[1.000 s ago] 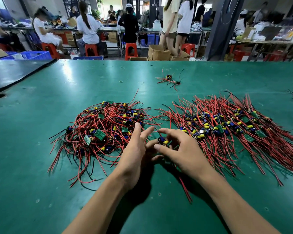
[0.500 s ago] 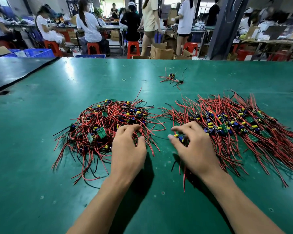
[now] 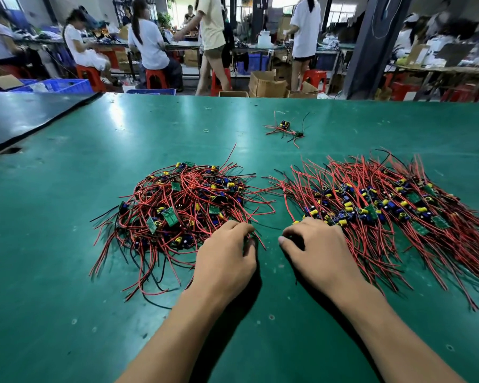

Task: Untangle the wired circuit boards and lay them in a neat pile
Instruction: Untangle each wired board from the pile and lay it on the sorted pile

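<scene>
A tangled heap of wired circuit boards (image 3: 183,208), small green boards with yellow and blue parts on red and black leads, lies left of centre on the green table (image 3: 53,272). To its right spreads the combed pile (image 3: 393,211), its red leads running roughly parallel. My left hand (image 3: 227,258) sits at the heap's near right edge, fingers curled down into the wires and thumb against a red lead; the fingertips are hidden. My right hand (image 3: 318,250) rests bent fingertips on the near left end of the combed pile, with the thumb held apart.
One or two loose wired boards (image 3: 286,128) lie farther back near the table's middle. A dark bench (image 3: 25,114) adjoins the table at the far left. Beyond the far edge, people sit and walk among red stools, cardboard boxes and blue crates.
My right hand carried a board from the middle to the left end of the combed pile and stays there. My left hand reached into the tangled heap's near right edge and curled its fingers.
</scene>
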`<action>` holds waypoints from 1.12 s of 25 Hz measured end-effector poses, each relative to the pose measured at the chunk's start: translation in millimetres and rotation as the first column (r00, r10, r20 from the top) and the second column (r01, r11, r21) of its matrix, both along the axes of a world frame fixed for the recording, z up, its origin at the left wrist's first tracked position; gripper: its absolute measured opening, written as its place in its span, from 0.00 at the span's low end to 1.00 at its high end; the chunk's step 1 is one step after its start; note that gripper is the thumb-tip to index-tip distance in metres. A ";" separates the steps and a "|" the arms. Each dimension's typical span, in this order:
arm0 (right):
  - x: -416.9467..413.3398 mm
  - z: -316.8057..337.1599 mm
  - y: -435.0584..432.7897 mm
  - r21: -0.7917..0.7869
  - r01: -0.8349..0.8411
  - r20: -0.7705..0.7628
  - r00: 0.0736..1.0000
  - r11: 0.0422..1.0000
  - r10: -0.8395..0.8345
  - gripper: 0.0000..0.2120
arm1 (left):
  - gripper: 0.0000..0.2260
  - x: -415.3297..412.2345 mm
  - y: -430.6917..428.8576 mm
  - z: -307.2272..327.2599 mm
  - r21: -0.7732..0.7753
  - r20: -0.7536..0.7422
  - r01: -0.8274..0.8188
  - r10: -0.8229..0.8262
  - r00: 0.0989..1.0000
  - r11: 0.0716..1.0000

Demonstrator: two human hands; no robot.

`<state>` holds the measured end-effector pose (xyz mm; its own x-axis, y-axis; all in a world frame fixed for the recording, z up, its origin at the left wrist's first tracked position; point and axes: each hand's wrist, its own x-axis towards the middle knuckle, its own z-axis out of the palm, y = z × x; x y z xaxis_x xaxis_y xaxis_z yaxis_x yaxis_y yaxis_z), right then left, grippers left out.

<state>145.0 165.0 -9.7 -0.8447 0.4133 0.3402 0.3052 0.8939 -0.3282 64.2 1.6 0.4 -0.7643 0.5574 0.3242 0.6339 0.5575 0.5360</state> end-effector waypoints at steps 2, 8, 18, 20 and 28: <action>-0.5 -0.5 -1.4 0.001 0.003 -0.005 1.000 1.000 -0.003 0.11 | 0.11 3.0 2.1 2.3 0.115 -0.049 0.075 -0.070 0.996 0.991; -0.3 3.7 -10.7 -0.044 -0.091 -0.120 0.989 0.995 0.085 0.08 | 0.13 -6.8 2.2 6.7 0.348 -0.344 0.015 0.113 0.932 0.937; 0.3 5.5 -18.6 -0.140 -0.214 -0.123 0.973 0.967 0.198 0.08 | 0.24 -40.1 -7.4 -22.0 -0.272 -0.236 -0.179 0.115 0.965 0.946; 0.5 5.7 -18.3 -0.153 -0.205 -0.117 0.975 0.967 0.189 0.08 | 0.22 -40.8 -9.1 -19.3 -0.205 -0.246 -0.182 0.129 0.961 0.962; 0.8 3.9 -16.7 -0.180 -0.205 -0.123 0.975 0.962 0.185 0.08 | 0.16 -37.3 -9.8 -13.8 -0.089 -0.239 -0.148 0.123 0.963 0.985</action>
